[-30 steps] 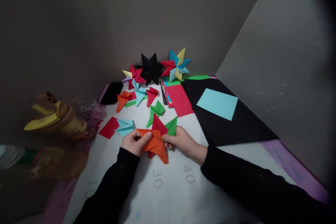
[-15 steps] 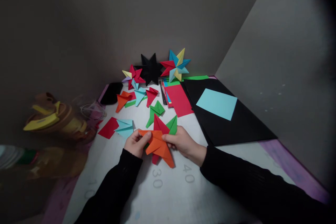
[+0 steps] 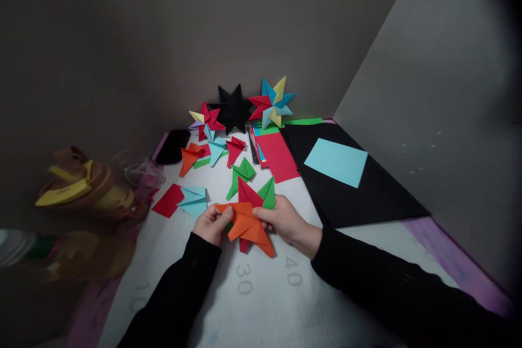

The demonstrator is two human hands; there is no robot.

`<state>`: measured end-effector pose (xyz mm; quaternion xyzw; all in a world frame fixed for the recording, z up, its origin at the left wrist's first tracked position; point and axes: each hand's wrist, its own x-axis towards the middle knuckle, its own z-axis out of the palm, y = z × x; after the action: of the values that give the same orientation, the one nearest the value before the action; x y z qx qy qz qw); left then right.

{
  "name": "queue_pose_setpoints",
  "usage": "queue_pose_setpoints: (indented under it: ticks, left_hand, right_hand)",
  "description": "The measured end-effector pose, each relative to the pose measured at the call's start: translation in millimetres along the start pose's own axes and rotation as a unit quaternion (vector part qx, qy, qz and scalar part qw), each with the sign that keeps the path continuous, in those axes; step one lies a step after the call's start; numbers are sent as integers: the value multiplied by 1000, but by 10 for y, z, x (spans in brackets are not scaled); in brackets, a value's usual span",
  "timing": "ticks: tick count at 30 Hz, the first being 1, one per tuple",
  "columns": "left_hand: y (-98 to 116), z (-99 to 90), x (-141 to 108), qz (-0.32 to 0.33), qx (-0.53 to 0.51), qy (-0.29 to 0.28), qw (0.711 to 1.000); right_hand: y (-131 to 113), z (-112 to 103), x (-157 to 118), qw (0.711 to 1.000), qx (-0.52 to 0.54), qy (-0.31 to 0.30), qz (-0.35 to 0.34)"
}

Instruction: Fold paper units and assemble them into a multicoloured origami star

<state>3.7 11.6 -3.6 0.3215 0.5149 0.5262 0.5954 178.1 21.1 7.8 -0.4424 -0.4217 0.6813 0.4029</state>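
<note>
A partly joined paper star (image 3: 247,221) of orange, red and green folded pieces is held between both hands above the white mat. My left hand (image 3: 212,223) pinches its orange point at the left edge, thumb on top. My right hand (image 3: 285,218) grips the right side, near the green point, with its thumb on the orange paper. Just beyond the star lies a green folded piece (image 3: 241,175). Left of it rest a light blue folded piece (image 3: 194,201) and a red paper (image 3: 168,200). The fingers beneath the star are hidden.
Three finished stars, one black (image 3: 234,109), lean at the back wall. Smaller orange, blue and red folded pieces lie before them. At right, a light blue sheet (image 3: 337,162) rests on black sheets (image 3: 367,201). Left are a bottle (image 3: 81,253) and a pot (image 3: 101,190).
The lower orange and red points of the star have swung slightly to the right and up. Both hands keep their hold in nearly the same place.
</note>
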Motion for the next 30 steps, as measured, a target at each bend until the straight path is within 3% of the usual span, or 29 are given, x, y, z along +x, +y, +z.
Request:
queue_pose_setpoints:
  ticks: [5, 8, 10, 12, 16, 21, 30]
  left_hand:
    - [106, 23, -25, 74, 102, 37, 991]
    - [188, 43, -66, 215, 232, 85, 945]
    - [219, 59, -98, 252, 319, 66, 911]
    - [222, 76, -124, 196, 317, 31, 927]
    - [207, 97, -139, 54, 209, -13, 976]
    - [273, 80, -121, 14, 127, -34, 991]
    - [275, 58, -120, -12, 105, -66, 992]
  right_hand:
    - [18, -1, 0, 1000, 2, -12, 5]
    - [9, 27, -27, 1000, 2, -30, 2]
    - [-14, 53, -50, 999, -7, -46, -8]
    - [-40, 74, -69, 998, -17, -58, -30]
    - [-55, 65, -70, 997, -23, -67, -43]
    - [0, -9, -19, 998, -11, -51, 29]
    - [11, -5, -13, 997, 35, -53, 36]
